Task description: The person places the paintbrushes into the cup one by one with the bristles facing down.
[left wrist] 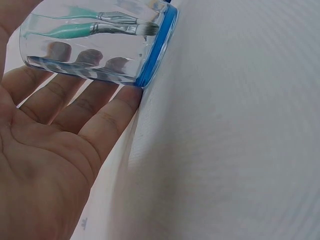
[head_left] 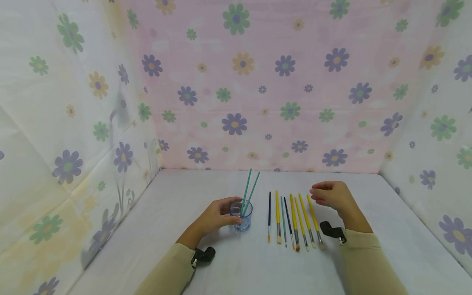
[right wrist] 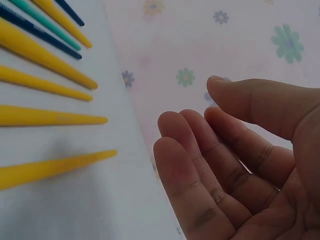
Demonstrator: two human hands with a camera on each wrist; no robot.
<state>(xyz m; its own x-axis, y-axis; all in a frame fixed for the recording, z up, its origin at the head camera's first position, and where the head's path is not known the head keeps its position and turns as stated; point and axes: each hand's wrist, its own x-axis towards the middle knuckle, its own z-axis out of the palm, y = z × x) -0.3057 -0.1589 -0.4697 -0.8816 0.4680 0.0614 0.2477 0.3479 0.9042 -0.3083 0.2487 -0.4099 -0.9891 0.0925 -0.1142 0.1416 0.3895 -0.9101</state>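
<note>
My left hand (head_left: pixel 215 217) holds a clear glass (head_left: pixel 243 226) with a blue base, the thumb on its near side and the fingers on its far side. Two teal paintbrushes (head_left: pixel 248 192) lean inside the glass, handles up; their bristles (left wrist: pixel 146 29) are near the base in the left wrist view. To the right lies a row of paintbrushes, bristles toward me: a dark blue one (head_left: pixel 269 209), several yellow ones (head_left: pixel 293 209), a teal one (head_left: pixel 282 217) and a second dark one (head_left: pixel 288 215). Above the rightmost yellow brush (right wrist: pixel 60 165), my right hand (head_left: pixel 333 197) hovers with relaxed fingers, holding nothing.
A white cloth (head_left: pixel 184 184) covers the table. Pink flowered fabric (head_left: pixel 258 82) hangs along the back, and pale flowered fabric stands at the left (head_left: pixel 48 135) and right (head_left: pixel 439 155). Each wrist wears a small black camera.
</note>
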